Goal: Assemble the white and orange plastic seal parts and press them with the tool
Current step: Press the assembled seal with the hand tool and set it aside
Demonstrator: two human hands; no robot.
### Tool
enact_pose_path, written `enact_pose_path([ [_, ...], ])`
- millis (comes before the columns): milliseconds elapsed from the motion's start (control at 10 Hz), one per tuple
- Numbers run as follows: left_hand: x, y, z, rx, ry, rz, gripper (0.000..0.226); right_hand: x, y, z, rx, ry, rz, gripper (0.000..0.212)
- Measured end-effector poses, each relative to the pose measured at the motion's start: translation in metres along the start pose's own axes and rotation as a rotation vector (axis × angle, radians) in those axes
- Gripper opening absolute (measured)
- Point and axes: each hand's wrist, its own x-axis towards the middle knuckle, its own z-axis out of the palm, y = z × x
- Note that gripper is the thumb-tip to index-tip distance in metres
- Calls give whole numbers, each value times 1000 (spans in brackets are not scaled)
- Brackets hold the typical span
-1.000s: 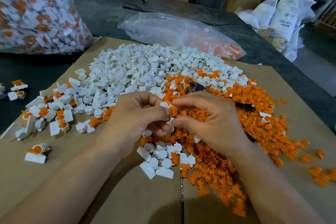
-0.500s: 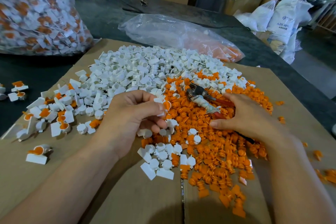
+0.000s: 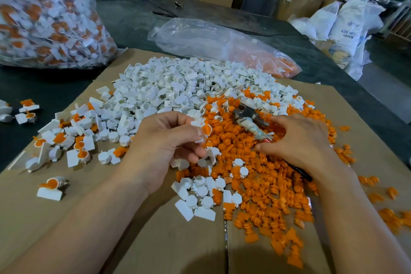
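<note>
My left hand [image 3: 164,147] pinches a white seal with an orange insert [image 3: 204,129] between thumb and fingertips, just above the heap. A pile of white seal parts [image 3: 169,89] covers the cardboard's middle, and orange parts [image 3: 262,187] spread to its right. The metal pressing tool [image 3: 248,115] lies on the orange parts, its jaws pointing away from me and tape wrapped below them. My right hand [image 3: 304,140] lies over the tool's handles, thumb and fingers closing on either side of them. The handles are mostly hidden under the hand.
Assembled seals [image 3: 77,151] lie scattered on the cardboard sheet [image 3: 155,240] at the left. A big clear bag of finished seals [image 3: 44,18] stands at the back left. A flat plastic bag with orange parts [image 3: 222,44] lies behind the piles. Boxes and sacks stand beyond the dark table.
My right hand left the left hand, moved right to the tool and settled over its handles. My left hand stayed, holding the joined white and orange seal.
</note>
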Motion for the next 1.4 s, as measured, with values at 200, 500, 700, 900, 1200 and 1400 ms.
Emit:
enact_pose_path([
  [200, 0, 0, 0, -4, -4, 0, 21, 1, 0, -1, 22, -23, 5, 70],
  [500, 0, -2, -1, -16, -5, 9, 20, -4, -7, -5, 175, 75, 2, 69],
  [700, 4, -3, -1, -62, 13, 52, 14, -18, -10, -18, 449, 332, -122, 62],
  [900, 8, -5, 2, -81, 58, 167, 16, -25, -16, -25, 456, 410, -206, 39],
  [1200, 17, -7, 10, -88, 102, 256, 12, -31, -29, -26, 263, 442, -331, 18],
  [1400, 17, -3, 13, -113, 111, 272, 8, -32, -43, -21, 374, 334, -368, 12],
])
